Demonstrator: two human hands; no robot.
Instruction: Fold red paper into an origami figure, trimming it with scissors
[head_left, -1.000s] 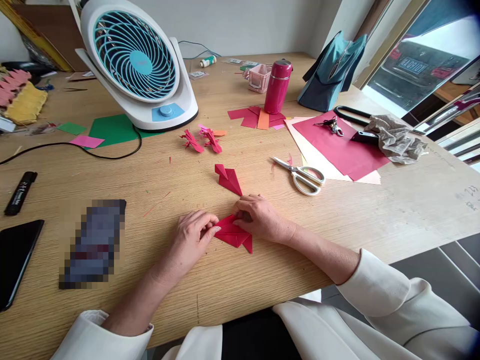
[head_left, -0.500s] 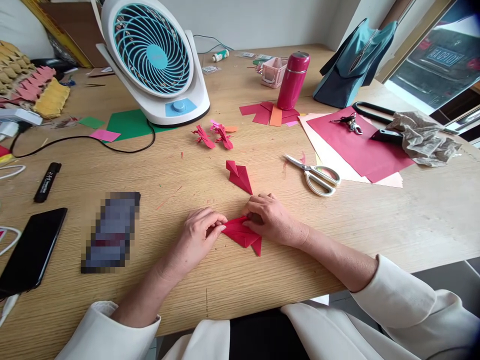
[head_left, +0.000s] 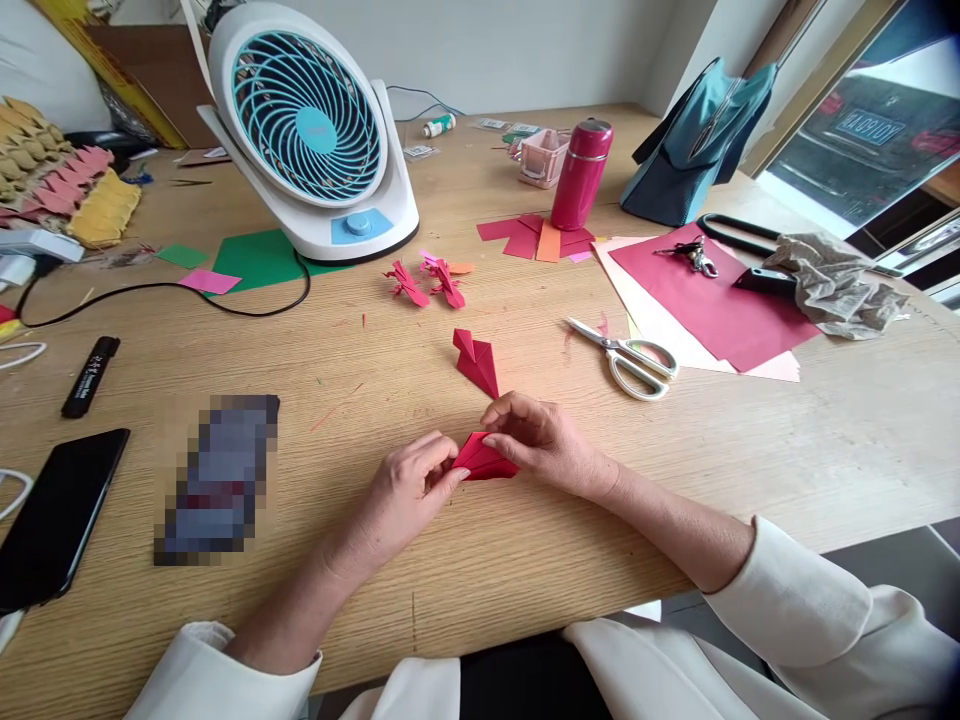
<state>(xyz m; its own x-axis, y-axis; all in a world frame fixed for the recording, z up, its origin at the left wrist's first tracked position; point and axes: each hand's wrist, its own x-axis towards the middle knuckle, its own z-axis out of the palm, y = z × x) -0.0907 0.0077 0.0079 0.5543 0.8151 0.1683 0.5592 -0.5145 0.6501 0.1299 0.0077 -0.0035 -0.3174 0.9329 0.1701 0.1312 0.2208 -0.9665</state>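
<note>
A folded red paper piece (head_left: 484,460) sits between both hands, lifted slightly off the wooden table (head_left: 525,560). My left hand (head_left: 409,490) pinches its left corner with fingertips. My right hand (head_left: 544,440) grips its right side, thumb and fingers closed on the paper. Another folded red paper shape (head_left: 476,360) lies on the table just beyond my hands. Two small pink-red paper figures (head_left: 426,282) lie farther back.
White-handled scissors (head_left: 626,355) lie to the right, near red and cream paper sheets (head_left: 705,300). A white and blue fan (head_left: 315,130) stands at the back, with a pink bottle (head_left: 581,175) and teal bag (head_left: 694,140). A phone (head_left: 56,515) and marker (head_left: 90,375) lie left.
The red paper was pressed flat on the table before; now both hands have raised it and its lower point no longer shows. The view shifted slightly.
</note>
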